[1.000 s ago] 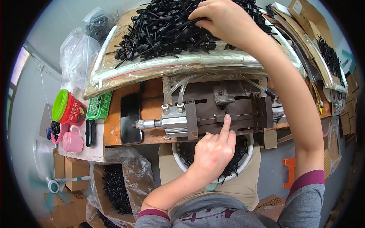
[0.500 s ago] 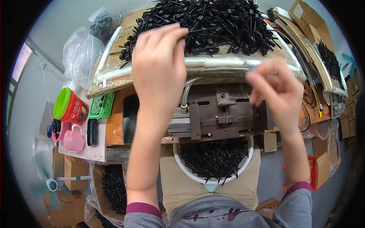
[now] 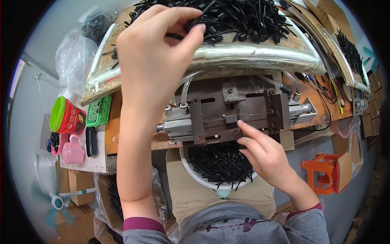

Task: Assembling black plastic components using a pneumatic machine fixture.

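Note:
My left hand is raised over the near left side of a heap of black plastic parts. Its thumb and forefinger pinch a slim black plastic part, partly hidden by the fingers. Lower down, my right hand reaches in from the right. The forefinger stretches to the small metal block in the middle of a dark metal fixture, its tip at the block's right side. The other fingers are loosely bent and apart, with nothing visible in them.
The heap lies on a cardboard tray with a white padded rim. Silver air cylinders flank the fixture. A white basin of black parts sits on my lap. Left are a pink cup and a green basket; right, an orange stool.
My left hand has moved slightly up and now pinches a black part. My right hand has come down and left from above the fixture's right side to its middle block.

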`<act>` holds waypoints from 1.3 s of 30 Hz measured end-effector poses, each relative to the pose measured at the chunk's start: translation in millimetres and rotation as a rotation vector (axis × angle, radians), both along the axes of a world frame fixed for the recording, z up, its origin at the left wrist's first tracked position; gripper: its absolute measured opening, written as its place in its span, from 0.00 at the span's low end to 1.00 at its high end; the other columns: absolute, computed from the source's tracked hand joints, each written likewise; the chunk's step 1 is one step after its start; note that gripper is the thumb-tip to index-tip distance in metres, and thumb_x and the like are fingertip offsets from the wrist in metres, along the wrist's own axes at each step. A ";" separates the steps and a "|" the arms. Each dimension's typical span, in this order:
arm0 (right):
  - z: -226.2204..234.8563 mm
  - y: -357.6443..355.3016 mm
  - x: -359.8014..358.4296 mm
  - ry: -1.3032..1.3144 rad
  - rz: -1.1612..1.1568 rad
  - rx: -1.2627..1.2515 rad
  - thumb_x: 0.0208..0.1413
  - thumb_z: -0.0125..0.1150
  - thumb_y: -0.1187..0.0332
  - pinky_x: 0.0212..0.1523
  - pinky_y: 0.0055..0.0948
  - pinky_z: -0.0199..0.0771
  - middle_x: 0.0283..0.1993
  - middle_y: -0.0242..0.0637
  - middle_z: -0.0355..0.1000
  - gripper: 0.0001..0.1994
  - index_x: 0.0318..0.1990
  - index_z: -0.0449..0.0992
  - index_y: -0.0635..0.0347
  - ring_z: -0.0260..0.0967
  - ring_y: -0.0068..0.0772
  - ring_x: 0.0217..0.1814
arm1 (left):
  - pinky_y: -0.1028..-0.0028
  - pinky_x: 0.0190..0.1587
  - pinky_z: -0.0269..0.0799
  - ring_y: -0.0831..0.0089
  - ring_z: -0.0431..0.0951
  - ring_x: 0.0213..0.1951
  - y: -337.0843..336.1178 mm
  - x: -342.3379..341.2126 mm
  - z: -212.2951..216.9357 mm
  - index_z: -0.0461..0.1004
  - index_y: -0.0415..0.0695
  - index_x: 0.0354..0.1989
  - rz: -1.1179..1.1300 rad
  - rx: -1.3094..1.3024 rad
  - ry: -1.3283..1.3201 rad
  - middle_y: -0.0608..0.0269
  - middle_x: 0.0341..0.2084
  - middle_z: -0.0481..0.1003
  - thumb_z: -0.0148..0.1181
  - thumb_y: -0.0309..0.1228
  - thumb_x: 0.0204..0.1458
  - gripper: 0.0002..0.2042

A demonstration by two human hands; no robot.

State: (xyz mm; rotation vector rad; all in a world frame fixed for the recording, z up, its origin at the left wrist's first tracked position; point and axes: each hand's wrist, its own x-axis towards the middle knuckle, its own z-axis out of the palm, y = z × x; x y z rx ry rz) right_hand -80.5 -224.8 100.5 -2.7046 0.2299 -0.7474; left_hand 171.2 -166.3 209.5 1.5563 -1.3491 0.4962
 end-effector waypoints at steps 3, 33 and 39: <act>1.8 -1.1 4.3 0.113 -0.026 -0.081 0.46 0.69 0.76 0.37 0.31 0.79 0.63 0.47 0.73 0.12 0.40 0.78 0.64 0.79 0.38 0.36 | 0.84 0.32 0.76 0.83 0.77 0.33 17.5 -22.7 -4.6 0.84 0.38 0.40 -0.068 -0.014 -0.004 0.67 0.34 0.77 0.73 0.21 0.48 0.10; 121.5 -133.0 181.9 -0.133 0.039 -0.504 0.48 0.63 0.74 0.42 0.38 0.78 0.36 0.39 0.73 0.06 0.35 0.77 0.62 0.75 0.44 0.41 | 0.72 0.31 0.77 0.66 0.81 0.24 49.0 -118.9 -117.9 0.78 0.40 0.37 -0.054 0.530 -0.137 0.46 0.57 0.76 0.71 0.27 0.43 0.12; 138.6 -146.9 150.5 -0.170 -0.049 -0.048 0.51 0.67 0.74 0.35 0.34 0.75 0.29 0.43 0.76 0.06 0.33 0.76 0.66 0.76 0.38 0.31 | 0.73 0.31 0.78 0.64 0.81 0.23 48.9 -118.7 -116.7 0.79 0.41 0.37 -0.067 0.551 -0.124 0.47 0.56 0.77 0.72 0.29 0.45 0.12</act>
